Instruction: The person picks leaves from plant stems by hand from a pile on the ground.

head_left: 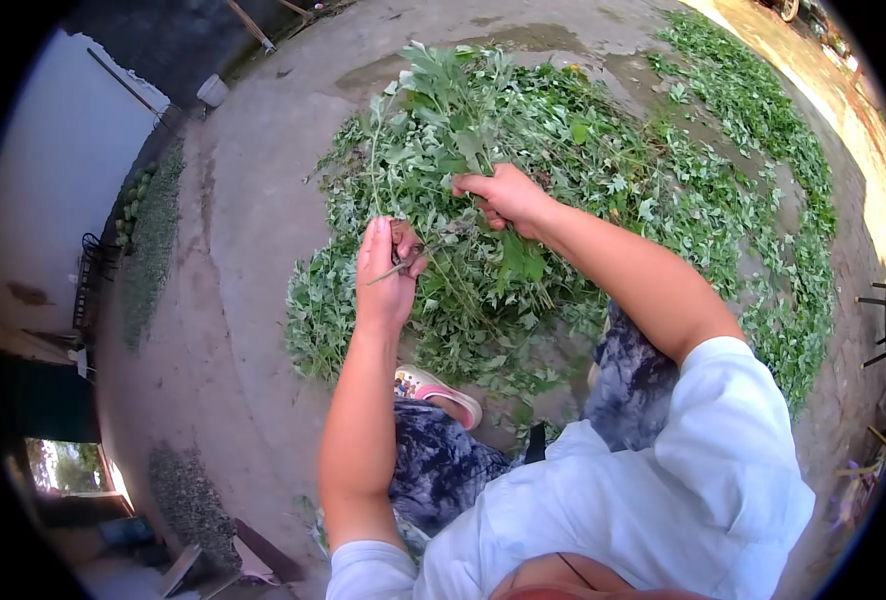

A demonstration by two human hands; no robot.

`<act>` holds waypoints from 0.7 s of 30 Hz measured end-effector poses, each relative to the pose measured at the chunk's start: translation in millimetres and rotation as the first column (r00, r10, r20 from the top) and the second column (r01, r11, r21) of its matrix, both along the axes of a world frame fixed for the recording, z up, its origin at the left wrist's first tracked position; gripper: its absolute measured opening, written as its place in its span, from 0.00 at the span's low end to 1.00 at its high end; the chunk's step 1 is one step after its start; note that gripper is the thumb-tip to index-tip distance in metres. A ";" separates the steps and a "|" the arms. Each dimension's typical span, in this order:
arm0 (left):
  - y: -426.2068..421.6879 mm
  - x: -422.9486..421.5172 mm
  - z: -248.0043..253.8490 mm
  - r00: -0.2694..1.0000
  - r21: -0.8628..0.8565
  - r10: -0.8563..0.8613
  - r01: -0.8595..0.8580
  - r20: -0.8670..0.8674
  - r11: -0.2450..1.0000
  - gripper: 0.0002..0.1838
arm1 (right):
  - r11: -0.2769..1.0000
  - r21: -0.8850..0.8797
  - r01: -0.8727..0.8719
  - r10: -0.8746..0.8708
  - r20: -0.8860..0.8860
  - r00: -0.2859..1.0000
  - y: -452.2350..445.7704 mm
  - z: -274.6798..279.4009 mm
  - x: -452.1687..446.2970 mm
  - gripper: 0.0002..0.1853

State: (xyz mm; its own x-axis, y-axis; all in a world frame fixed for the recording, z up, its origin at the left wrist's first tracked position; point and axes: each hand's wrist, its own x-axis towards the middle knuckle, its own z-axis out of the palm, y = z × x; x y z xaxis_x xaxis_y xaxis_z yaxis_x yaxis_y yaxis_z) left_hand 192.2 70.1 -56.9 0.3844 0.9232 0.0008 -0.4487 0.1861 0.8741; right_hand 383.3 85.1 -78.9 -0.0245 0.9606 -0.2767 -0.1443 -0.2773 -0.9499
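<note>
My right hand [511, 201] is closed around a bunch of leafy green stems [453, 110], whose tops fan out upward, away from me. To its left, my left hand [391, 262] has its fingers folded around a thin leafy stalk [376, 165] that rises above the fingertips. A short piece of stem sticks out by the left palm. Beneath both hands spreads a large heap of cut green leaves [553, 130] on the ground. The lower ends of the stems partly blend into this heap.
More leaves lie in a long strip [763, 110] at the right. Grey concrete floor [253, 250] runs along the left. A white bucket [213, 91] stands near the wall, and rounded green fruits [135, 200] are piled beside it. My shoe [441, 392] touches the heap's edge.
</note>
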 end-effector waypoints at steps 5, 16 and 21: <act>-4.6 1.0 1.6 0.999 0.086 -0.034 0.031 0.032 0.996 0.11 | 0.985 -0.048 -0.165 0.171 0.171 0.970 -7.7 -2.2 -19.7 0.14; -6.0 4.2 -6.7 0.990 0.183 0.143 -0.141 0.002 0.973 0.12 | 0.930 0.368 0.016 -0.348 0.865 0.361 26.2 -41.1 23.5 0.11; -2.4 -23.0 -2.5 0.965 0.094 0.256 -0.249 -0.065 0.964 0.13 | 0.896 0.413 0.164 -0.438 0.761 0.479 31.3 -37.6 85.9 0.15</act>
